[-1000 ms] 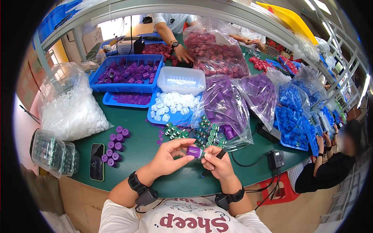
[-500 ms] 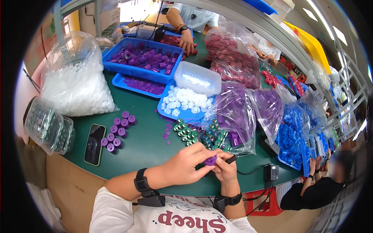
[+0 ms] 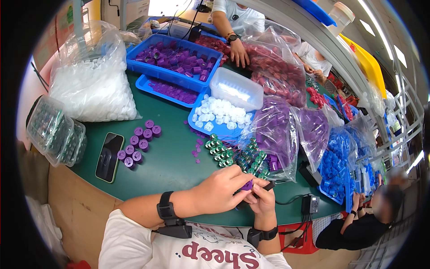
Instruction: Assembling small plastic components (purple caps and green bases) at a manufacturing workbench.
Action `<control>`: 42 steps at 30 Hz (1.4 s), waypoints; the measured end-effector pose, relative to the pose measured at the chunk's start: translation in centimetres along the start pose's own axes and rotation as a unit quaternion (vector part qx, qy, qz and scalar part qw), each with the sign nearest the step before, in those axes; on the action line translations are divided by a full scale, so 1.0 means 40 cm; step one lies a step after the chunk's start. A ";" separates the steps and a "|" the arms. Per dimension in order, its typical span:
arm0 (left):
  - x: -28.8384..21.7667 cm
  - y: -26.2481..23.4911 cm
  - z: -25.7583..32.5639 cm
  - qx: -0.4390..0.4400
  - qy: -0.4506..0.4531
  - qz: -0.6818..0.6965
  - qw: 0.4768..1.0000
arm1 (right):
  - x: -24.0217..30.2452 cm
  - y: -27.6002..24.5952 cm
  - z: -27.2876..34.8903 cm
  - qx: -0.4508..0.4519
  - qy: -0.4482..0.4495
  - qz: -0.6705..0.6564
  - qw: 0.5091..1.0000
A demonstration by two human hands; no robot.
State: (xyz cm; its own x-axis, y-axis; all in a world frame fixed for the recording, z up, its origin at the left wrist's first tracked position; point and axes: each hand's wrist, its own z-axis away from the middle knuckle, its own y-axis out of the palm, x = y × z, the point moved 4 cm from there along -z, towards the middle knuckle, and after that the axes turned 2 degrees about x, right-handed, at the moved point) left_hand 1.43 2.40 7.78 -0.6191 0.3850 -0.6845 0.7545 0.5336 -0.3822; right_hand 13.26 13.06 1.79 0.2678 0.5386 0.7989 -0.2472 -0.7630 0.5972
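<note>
Both hands meet at the near edge of the green table [image 3: 174,166]. The left hand [image 3: 219,190] curls over a small purple cap [image 3: 247,185], fingertips pinching it. The right hand [image 3: 264,199] grasps a dark tool [image 3: 257,192] just under the cap; the tool's long axis runs from lower left up to the right, its far tip pointing towards the clear bag of purple caps [image 3: 273,134]. Which way the cap faces cannot be told, as fingers hide most of it. Just beyond the hands lies a cluster of green parts [image 3: 233,154]. Left of them stand loose purple caps [image 3: 136,143] beside a phone [image 3: 109,157].
</note>
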 end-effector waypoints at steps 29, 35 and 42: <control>0.026 0.013 0.033 0.035 -0.105 0.275 0.955 | -0.010 -0.013 0.017 0.069 -0.074 0.029 0.994; 0.020 0.006 0.029 0.076 -0.080 0.262 0.959 | -0.016 -0.011 0.044 0.040 -0.032 -0.005 0.999; -0.027 -0.008 0.009 0.105 0.016 0.180 0.978 | 0.004 0.018 0.053 0.065 0.046 -0.102 0.992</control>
State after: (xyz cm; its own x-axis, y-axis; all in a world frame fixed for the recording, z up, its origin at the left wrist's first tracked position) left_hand 1.92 1.52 8.41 -0.3089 0.5443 -0.7800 0.9509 0.1940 -0.2412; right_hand 15.11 11.83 2.21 0.2122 0.7122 0.6692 -0.0734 -0.6712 0.7376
